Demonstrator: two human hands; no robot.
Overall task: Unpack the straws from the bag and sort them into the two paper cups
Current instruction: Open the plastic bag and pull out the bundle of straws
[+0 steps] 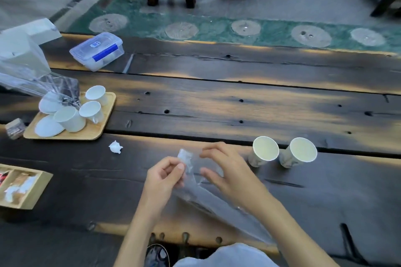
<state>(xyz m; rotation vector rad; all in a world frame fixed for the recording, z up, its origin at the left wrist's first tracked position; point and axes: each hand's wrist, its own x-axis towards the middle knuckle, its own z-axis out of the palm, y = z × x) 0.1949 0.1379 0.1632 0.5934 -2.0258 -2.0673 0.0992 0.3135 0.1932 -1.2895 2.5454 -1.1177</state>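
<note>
Head view: my left hand (166, 176) pinches the top edge of the clear bag (208, 193); my right hand (225, 171) hovers over it, fingers spread and loosely bent, whether touching I cannot tell. The bag slants from my hands back toward my lap. Two paper cups (282, 151) stand just right of my right hand. Dark plank table (238, 104); wooden tray (95, 130) of white cups at left; green patterned floor (217, 28) beyond.
</note>
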